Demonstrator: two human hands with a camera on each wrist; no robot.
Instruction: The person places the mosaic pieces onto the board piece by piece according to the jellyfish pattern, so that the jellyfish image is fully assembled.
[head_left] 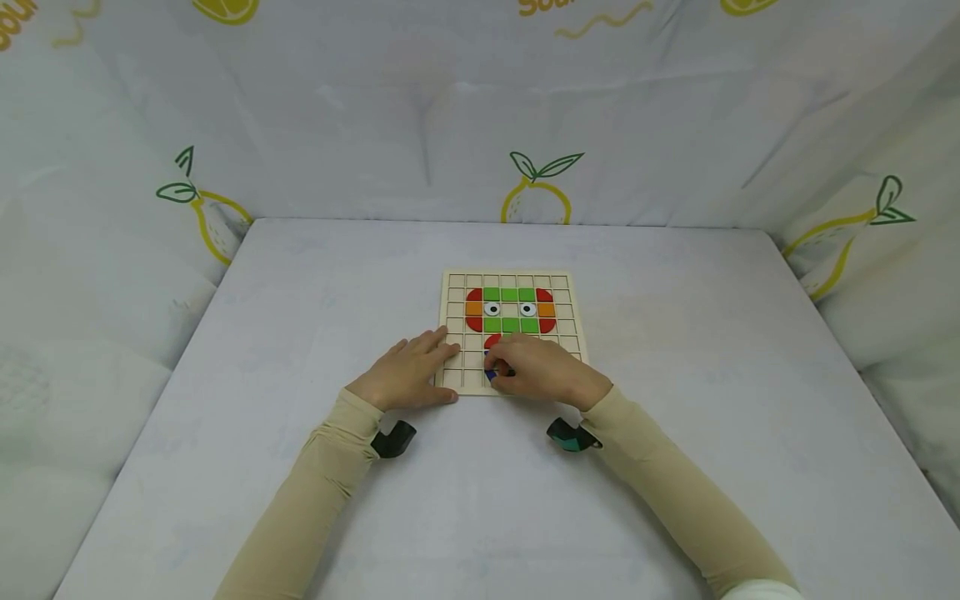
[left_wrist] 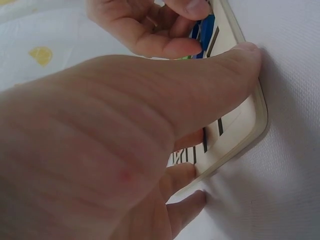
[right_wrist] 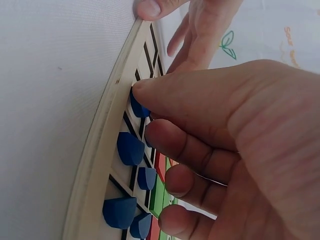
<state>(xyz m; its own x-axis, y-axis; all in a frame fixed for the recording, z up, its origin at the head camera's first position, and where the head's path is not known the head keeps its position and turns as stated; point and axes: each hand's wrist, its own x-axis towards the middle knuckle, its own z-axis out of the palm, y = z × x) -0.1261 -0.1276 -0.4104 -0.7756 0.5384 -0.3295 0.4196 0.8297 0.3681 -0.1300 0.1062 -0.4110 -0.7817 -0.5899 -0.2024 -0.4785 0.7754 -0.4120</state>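
Observation:
A pale wooden grid board point(head_left: 472, 360) lies on the table, bearing red, orange, green and blue blocks and two eye-patterned ones. My left hand point(head_left: 408, 371) rests at its left edge, fingers spread on the board and thumb at the near left corner. Over the lower middle of the grid, my right hand point(head_left: 543, 367) pinches a small blue block point(right_wrist: 139, 104) between thumb and index finger, down at the board's surface. Several other blue blocks sit near the same edge, among them a rounded blue block point(right_wrist: 131, 149). Part of the lower pattern is hidden under the right hand.
A white cloth covers the table point(head_left: 337, 283). Behind and at the sides hangs a white curtain point(head_left: 360, 125) with lemon prints. Dark devices are strapped below both wrists, including a black one point(head_left: 393, 439) on the left.

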